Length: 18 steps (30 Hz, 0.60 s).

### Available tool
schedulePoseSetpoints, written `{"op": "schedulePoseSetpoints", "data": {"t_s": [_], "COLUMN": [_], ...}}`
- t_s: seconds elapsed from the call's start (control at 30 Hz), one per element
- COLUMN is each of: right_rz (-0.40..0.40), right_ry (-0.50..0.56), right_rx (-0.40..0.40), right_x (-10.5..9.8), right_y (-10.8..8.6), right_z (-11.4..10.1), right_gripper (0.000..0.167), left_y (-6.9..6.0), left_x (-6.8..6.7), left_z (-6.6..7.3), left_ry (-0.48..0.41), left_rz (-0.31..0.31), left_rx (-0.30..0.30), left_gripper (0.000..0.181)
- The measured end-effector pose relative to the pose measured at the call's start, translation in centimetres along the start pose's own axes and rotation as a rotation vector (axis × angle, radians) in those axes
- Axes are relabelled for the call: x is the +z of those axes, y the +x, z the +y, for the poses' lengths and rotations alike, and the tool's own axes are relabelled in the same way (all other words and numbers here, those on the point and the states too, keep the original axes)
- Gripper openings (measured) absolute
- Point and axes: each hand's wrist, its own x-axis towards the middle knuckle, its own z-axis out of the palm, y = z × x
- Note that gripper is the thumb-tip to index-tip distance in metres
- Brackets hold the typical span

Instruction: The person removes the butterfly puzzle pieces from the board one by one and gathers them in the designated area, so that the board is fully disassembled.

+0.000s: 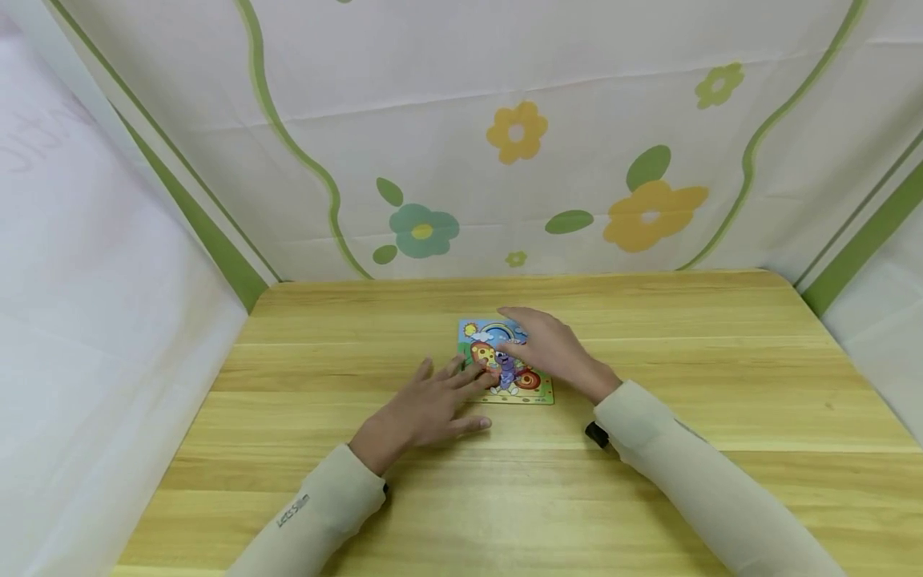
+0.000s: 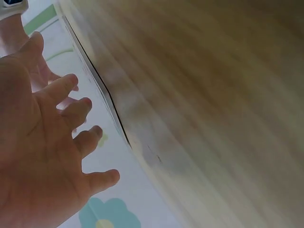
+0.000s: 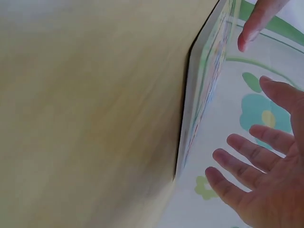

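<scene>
My left hand (image 1: 427, 407) at eight o'clock, right hand (image 1: 551, 349) at two, both spread, gripping nothing, and this picture board (image 1: 507, 373) looks light, stiff, best held by its edges

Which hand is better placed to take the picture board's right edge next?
Probably the right hand: it is over the right side of the picture board, thumb and fingers apart, while the left hand is over the left side.
</scene>
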Motion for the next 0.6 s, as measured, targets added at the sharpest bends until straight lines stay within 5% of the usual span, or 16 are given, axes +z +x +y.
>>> {"op": "schedulePoseSetpoints", "data": {"t_s": [0.6], "right_rz": [-0.127], "right_ry": [0.116], "right_rx": [-0.025], "right_x": [1.3], "right_y": [3.5], "right_z": [-0.4], "right_gripper": [0.056], "left_y": [0.4], "left_x": [-0.1], "left_z": [0.3], "left_ry": [0.029], "left_rz": [-0.071], "left_rx": [-0.004], "left_gripper": [0.072]}}
